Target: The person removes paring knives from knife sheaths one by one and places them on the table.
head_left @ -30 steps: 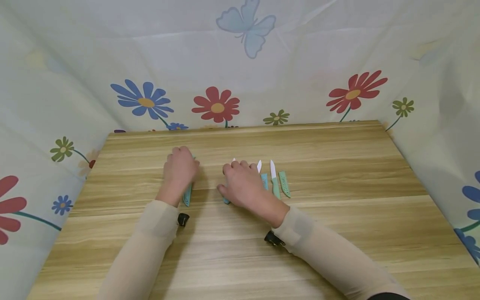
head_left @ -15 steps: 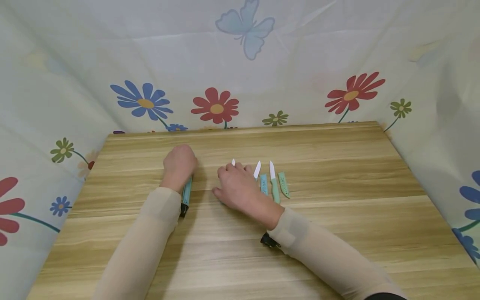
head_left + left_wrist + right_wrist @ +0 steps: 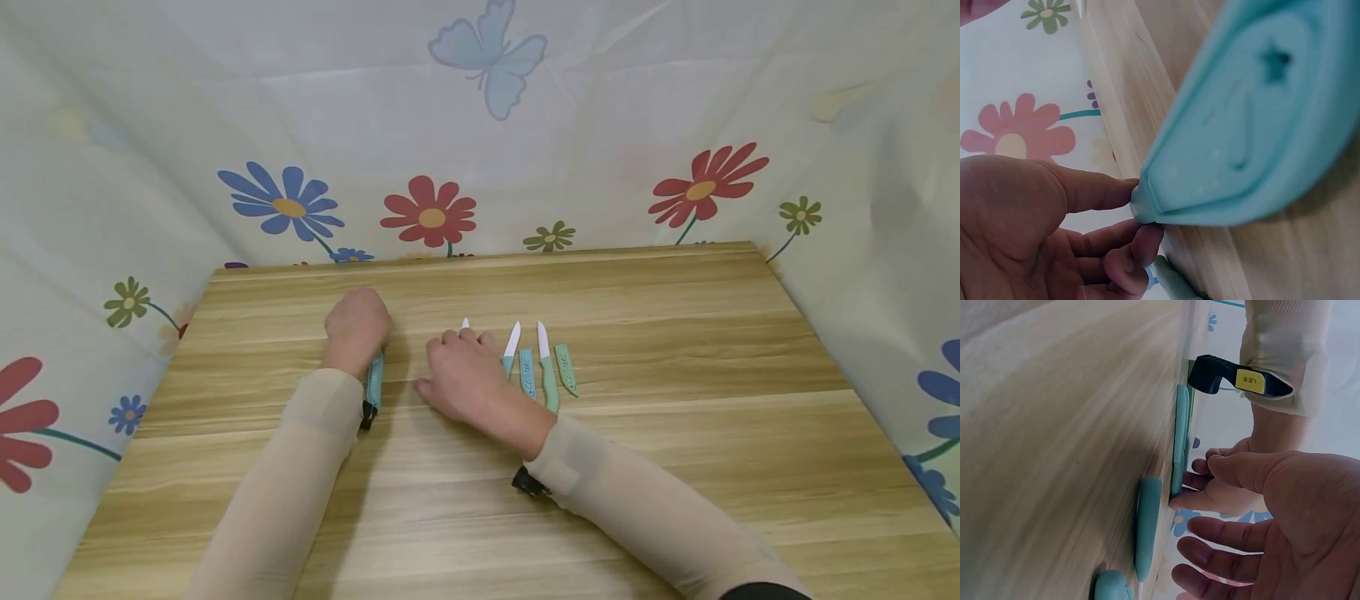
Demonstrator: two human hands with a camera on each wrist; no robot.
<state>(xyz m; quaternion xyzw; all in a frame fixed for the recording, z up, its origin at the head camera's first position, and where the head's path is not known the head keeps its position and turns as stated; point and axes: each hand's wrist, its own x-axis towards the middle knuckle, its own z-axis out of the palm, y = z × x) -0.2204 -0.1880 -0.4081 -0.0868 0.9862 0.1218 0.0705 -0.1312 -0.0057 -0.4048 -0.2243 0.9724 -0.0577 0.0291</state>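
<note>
Thumb and finger of my left hand (image 3: pixel 358 329) pinch the far end of a teal knife sheath (image 3: pixel 1229 137) on the wooden table. Seen large in the left wrist view, the sheath has a star-shaped hole. My right hand (image 3: pixel 468 375) hovers with loosely bent, apart fingers over a knife, whose white blade tip (image 3: pixel 465 323) shows beyond the knuckles. Below those fingers in the right wrist view lies a teal handle (image 3: pixel 1147 531), apart from them. Immediately right are a blue-handled knife (image 3: pixel 512 340), partly hidden by the hand, and a blue sheath (image 3: pixel 527 372).
Farther right lie a pale green knife (image 3: pixel 550 383) with a white blade and a green sheath (image 3: pixel 566 369). The wood-grain table (image 3: pixel 675 325) ends against a flowered curtain (image 3: pixel 600 133) at the back and sides. Each wrist carries a black camera (image 3: pixel 528 482).
My right hand has drifted left, uncovering more of the blue-handled knife. The left hand has shifted slightly left and back, its knuckles turning upward while it stays at the teal sheath.
</note>
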